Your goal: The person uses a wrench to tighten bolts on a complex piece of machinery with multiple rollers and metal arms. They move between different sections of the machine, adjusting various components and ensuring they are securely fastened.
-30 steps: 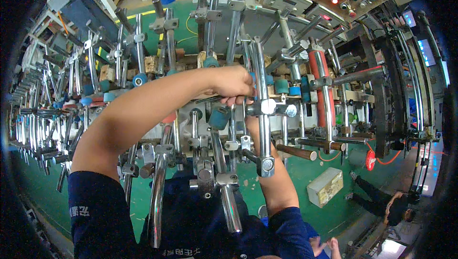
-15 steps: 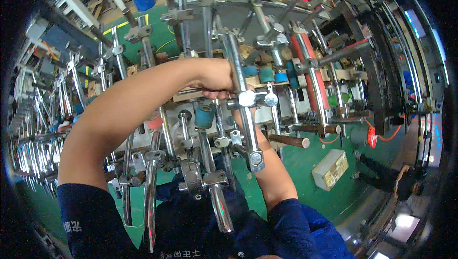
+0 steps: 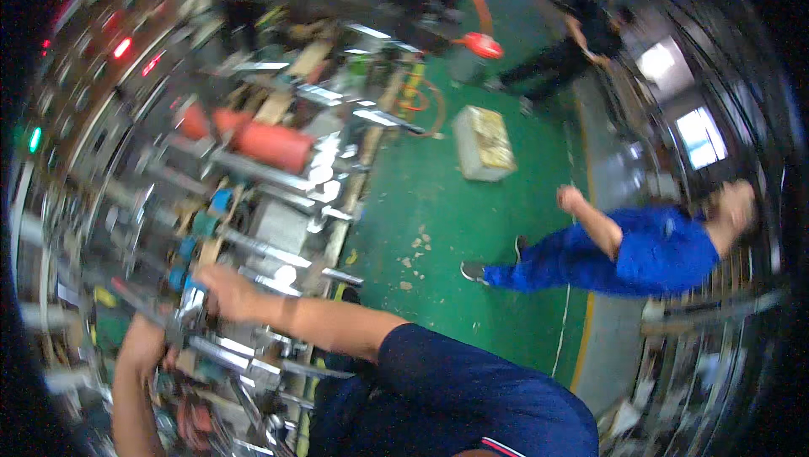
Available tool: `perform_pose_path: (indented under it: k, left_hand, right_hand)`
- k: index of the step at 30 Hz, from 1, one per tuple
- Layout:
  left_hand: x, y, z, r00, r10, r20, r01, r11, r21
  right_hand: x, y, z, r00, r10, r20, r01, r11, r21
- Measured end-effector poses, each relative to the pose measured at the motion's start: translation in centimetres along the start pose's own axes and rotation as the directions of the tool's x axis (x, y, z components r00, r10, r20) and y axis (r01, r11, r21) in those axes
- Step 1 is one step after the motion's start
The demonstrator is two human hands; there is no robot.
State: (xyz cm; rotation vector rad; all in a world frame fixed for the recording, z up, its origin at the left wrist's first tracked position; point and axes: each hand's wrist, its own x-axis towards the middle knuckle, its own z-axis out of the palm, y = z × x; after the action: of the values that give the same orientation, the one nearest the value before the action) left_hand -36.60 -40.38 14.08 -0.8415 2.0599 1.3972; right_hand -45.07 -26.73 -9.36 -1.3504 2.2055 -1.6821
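Note:
At the lower left, both of my hands are among the chromed rods and clamps of a machine, and motion blur smears them. My left hand (image 3: 145, 341) is beside a metal rod and clamp (image 3: 181, 322); its fingers do not show clearly. Close by on the right, my right hand (image 3: 226, 290) reaches in next to small blue rollers (image 3: 179, 267), its fingertips partly hidden by bright metal. Whether either hand grips a part cannot be made out. A teal roller (image 3: 205, 224) sits just beyond the right hand.
A large red roller (image 3: 270, 147) lies farther along the machine. On the green floor stand a pale block (image 3: 484, 144) and a bin with a red top (image 3: 480, 46). A person in blue (image 3: 624, 246) walks at the right; another in dark clothes (image 3: 565, 53) is farther off.
My view has swung to the right, so the machine and my hands now appear at the left. The person in blue has come into view. Both hands remain close together at the rods.

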Motion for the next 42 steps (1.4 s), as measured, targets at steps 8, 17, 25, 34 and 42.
perform_pose_path:
  k: [8, 17, 25, 34, 42]
  left_hand:
    - [2.1, -3.8, -2.4, 0.963, -0.083, 0.255, 0.142, 0.965, -0.222]
    - [3.3, -2.9, -0.7, 0.994, 0.005, 0.113, 0.007, 0.995, -0.104]
    - [3.0, -3.7, -2.1, 0.999, 0.003, 0.043, 0.003, 0.990, -0.138]
    - [3.9, -4.3, -2.8, 0.996, 0.065, 0.064, -0.060, 0.995, -0.074]
    - [1.4, -0.8, -0.4, 0.999, 0.024, -0.033, -0.024, 1.000, -0.003]
  right_hand:
    - [0.3, -2.3, -2.5, 0.992, 0.126, 0.024, -0.126, 0.992, 0.004]
    - [-0.2, -1.7, -1.9, 0.992, 0.114, -0.057, -0.114, 0.993, 0.001]
    - [-0.3, -1.8, -1.8, 0.992, 0.100, -0.077, -0.099, 0.995, 0.020]
    - [-0.3, -1.5, -1.4, 0.992, 0.115, -0.053, -0.113, 0.993, 0.036]
    - [-0.3, -1.6, -1.1, 0.991, 0.117, -0.069, -0.116, 0.993, 0.019]
